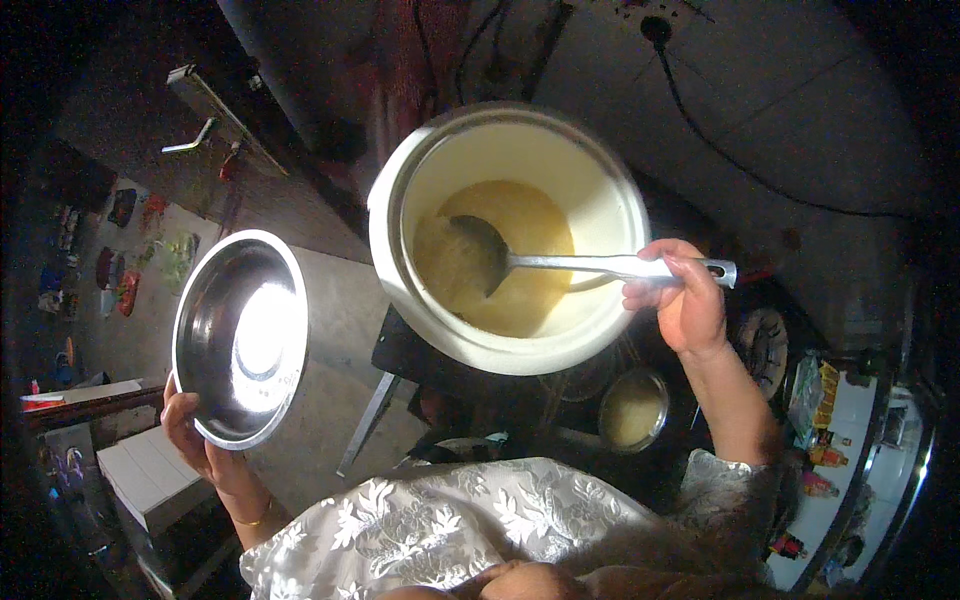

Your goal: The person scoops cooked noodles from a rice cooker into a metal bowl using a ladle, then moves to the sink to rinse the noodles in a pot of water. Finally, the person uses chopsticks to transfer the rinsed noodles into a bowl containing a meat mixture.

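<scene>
My right hand [681, 292] grips the handle of a metal ladle [570, 262]. Its dark bowl end sits at the surface of a cloudy yellowish liquid [536, 217]. That liquid fills the lower part of a large, pale, round pot [600, 165] with a thick rim; its exact kind I cannot tell. Off to the left, my left hand [186, 431] holds a shiny stainless steel bowl [214, 330] by its lower rim, tilted so that the inside shows. The bowl's inside has a bright glare, and no food is visible in it. Bowl and pot are apart.
A smaller metal bowl [637, 412] with pale contents stands below the pot, towards me. Bottles and packets [825, 454] line a white-tiled counter [799, 547] at right. A black cable [705, 150] runs along the upper right. White boxes [150, 465] lie at lower left, near a door with a handle [191, 139].
</scene>
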The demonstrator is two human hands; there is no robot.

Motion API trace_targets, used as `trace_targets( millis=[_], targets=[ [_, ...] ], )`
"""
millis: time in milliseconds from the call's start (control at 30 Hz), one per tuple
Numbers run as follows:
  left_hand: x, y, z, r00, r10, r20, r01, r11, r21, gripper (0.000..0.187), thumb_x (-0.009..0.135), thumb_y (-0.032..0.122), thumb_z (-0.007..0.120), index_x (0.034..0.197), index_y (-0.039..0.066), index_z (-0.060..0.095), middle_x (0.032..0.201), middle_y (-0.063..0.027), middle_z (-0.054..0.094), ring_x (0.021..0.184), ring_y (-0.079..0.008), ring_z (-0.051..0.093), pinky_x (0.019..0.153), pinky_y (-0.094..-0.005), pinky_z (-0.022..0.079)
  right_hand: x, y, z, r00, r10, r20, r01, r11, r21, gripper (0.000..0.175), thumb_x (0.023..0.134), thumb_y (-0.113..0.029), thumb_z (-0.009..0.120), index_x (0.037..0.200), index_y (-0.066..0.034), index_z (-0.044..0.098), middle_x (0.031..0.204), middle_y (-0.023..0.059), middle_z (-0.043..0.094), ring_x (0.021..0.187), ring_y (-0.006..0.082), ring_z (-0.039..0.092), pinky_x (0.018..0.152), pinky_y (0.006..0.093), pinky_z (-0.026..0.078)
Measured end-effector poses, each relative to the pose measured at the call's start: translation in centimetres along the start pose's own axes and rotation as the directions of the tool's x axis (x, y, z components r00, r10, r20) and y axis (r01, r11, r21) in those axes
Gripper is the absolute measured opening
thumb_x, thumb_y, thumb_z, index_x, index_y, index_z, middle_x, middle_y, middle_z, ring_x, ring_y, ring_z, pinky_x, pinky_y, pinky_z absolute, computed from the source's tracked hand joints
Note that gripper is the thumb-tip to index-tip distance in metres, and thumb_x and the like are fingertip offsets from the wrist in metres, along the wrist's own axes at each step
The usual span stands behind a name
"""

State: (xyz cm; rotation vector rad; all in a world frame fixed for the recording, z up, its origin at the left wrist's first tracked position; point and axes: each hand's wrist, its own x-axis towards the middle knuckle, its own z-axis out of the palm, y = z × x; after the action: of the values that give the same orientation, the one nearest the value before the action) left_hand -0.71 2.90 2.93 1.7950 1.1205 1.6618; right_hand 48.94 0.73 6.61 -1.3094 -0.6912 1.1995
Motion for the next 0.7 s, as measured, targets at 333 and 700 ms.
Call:
trace_targets(
  millis=[333, 700],
  targets=[
    [0.6, 0.5, 0.3, 0.999, -0.026, 0.033, 0.025, 0.999, 0.023, 0.032, 0.085, 0.024, 0.058, 0.109, 0.006, 0.049, 0.131, -0.0218, 0.043, 0.114, -0.0272, 0.051, 0.094, -0.0364, 0.043, -0.2, 1.7, -1.7, 0.985, 0.046, -0.166, -0.002, 0.968, 0.253, 0.029, 0.087, -0.023, 0.045, 0.098, 0.0007, 0.057, 0.082, 0.0194, 0.065, 0.066, 0.0276, 0.066, 0.059, 0.0401, 0.058],
    [1.0, 1.6, -0.3, 0.99, 0.05, 0.128, -0.045, 0.998, -0.043, 0.039, 0.084, 0.026, 0.063, 0.111, 0.002, 0.049, 0.133, -0.0221, 0.04, 0.118, -0.0279, 0.048, 0.099, -0.0376, 0.037, -2.8, 1.8, -1.6, 0.957, 0.151, -0.246, -0.053, 0.93, 0.364, 0.03, 0.086, -0.024, 0.049, 0.097, 0.0032, 0.057, 0.08, 0.0207, 0.065, 0.068, 0.0275, 0.067, 0.06, 0.0376, 0.059]
  ],
)
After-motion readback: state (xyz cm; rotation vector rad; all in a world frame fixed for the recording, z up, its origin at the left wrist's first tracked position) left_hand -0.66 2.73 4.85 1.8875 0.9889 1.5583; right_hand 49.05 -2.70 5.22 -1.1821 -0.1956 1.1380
